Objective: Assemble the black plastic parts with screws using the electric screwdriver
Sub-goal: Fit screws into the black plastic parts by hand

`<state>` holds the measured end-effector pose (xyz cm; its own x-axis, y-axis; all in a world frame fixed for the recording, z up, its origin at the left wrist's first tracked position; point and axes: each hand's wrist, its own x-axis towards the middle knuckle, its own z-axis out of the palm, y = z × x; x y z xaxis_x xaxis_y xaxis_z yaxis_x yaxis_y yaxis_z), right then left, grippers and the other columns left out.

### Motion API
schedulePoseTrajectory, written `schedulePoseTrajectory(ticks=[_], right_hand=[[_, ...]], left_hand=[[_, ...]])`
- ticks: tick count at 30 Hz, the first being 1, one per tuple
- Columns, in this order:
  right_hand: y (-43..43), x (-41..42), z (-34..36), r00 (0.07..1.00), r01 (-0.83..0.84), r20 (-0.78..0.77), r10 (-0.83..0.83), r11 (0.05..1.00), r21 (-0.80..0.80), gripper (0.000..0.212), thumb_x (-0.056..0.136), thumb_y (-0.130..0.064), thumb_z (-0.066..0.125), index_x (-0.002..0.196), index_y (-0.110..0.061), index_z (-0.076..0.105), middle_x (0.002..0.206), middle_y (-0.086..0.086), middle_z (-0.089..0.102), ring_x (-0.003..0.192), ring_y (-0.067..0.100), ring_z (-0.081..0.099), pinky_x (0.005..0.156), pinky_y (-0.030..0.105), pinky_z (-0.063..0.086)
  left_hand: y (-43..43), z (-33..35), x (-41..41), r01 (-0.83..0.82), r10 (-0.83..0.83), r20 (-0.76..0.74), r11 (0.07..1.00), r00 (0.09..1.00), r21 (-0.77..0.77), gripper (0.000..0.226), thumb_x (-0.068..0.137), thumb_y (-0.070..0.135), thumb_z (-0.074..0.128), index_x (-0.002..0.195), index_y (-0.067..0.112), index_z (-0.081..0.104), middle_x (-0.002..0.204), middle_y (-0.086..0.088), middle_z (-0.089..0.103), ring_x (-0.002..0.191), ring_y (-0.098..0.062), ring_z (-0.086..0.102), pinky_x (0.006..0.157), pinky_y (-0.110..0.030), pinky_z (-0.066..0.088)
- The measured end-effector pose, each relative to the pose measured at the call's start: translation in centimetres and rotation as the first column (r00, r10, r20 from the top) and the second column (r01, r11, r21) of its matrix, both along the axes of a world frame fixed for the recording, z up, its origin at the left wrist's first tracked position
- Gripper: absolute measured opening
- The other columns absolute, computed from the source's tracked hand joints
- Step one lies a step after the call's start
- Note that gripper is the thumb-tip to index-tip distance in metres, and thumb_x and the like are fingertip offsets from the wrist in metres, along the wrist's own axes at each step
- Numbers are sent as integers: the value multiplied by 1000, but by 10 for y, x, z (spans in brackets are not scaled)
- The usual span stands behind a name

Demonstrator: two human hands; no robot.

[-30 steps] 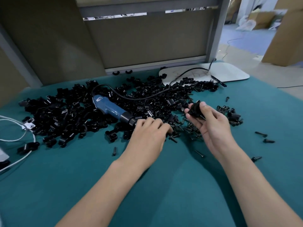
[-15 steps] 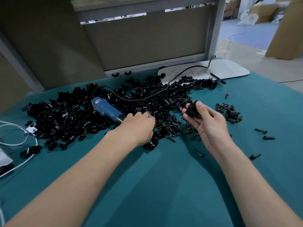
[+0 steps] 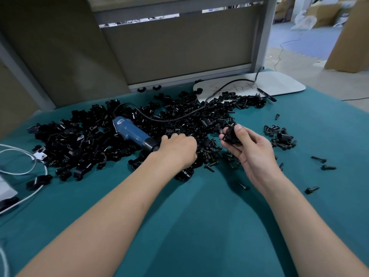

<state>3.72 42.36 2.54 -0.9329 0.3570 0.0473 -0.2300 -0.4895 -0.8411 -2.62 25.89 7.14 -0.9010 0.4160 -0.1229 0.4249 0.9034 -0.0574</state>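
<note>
On the head camera, my left hand (image 3: 177, 150) lies knuckles-up on the pile (image 3: 79, 140) of black parts, touching or just beside the dark nose of the blue screwdriver (image 3: 131, 133). Its fingertips bend down among the pieces and are hidden, so I cannot tell whether they grip anything. My right hand (image 3: 253, 154) is raised just right of it, palm turned inward. Thumb and fingers pinch one black part (image 3: 230, 134) above the loose screws (image 3: 209, 154) at the pile's near edge.

The screwdriver lies tilted on top of the pile. Its cord (image 3: 169, 119) loops back toward the white board (image 3: 279, 84) at the far edge. More screws lie scattered on the teal mat (image 3: 199, 226) to the right, well apart from the hands. A white cable (image 3: 20, 172) curls at the left edge.
</note>
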Motion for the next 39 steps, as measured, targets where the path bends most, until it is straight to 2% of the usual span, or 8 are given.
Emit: schedulePoseTrajectory(ticks=[2,4,7,9,17,29,36,39], right_hand=[[-1,1,0,1000,-17,3,17,1000,9,21,103,-18,60,110,0,69,114,21,74,100,29,75,83,29,61],[-3,2,0,999,-51,2,51,998,35,19,103,-17,60,108,-3,71,109,15,76,101,29,74,83,30,61],[-13,4,0,991,-129,-4,132,979,157,18,101,-15,60,109,-6,73,106,12,77,100,26,74,82,31,61],[-24,7,0,984,-174,6,179,944,280,17,98,-16,63,110,-11,74,105,8,78,100,22,75,80,28,62],[-49,18,-4,954,-266,55,294,753,601,26,86,-41,68,110,-33,73,101,-4,77,96,14,76,84,24,60],[-53,21,-4,952,-244,39,304,674,697,20,89,-40,66,107,-47,72,99,-12,78,90,4,75,80,14,56],[-55,23,-3,938,-264,57,342,599,756,20,93,-37,65,111,-45,70,99,-14,77,90,-1,71,77,7,49],[-54,23,-4,940,-256,54,336,594,763,20,94,-37,65,111,-45,70,98,-14,78,88,0,72,76,7,49]], left_hand=[[-2,2,3,56,-52,-77,997,996,54,26,99,26,47,75,17,47,84,0,48,94,-25,45,95,-45,37],[-9,0,9,111,-64,-168,950,984,290,16,99,32,46,90,20,52,85,4,58,84,-20,56,80,-38,44],[-29,-13,28,43,-18,-41,634,999,772,6,96,33,55,90,33,52,63,12,59,54,-4,49,54,-21,42],[-43,-28,41,44,5,-52,454,999,890,8,94,31,60,89,35,55,65,6,60,54,-2,47,54,-14,39],[-63,-59,58,65,86,-88,239,992,969,16,100,26,61,111,33,71,103,16,65,101,-7,64,83,-13,47],[-64,-56,58,-214,-28,212,-72,977,974,13,92,17,73,92,30,75,85,5,76,79,-11,73,75,-20,55],[-65,-57,57,-238,-101,234,-30,967,971,9,93,28,71,86,29,75,71,4,69,64,-8,62,63,-21,52],[-66,-58,55,-204,-102,203,3,974,979,10,94,26,71,90,35,74,79,6,71,69,-7,62,62,-22,52]])
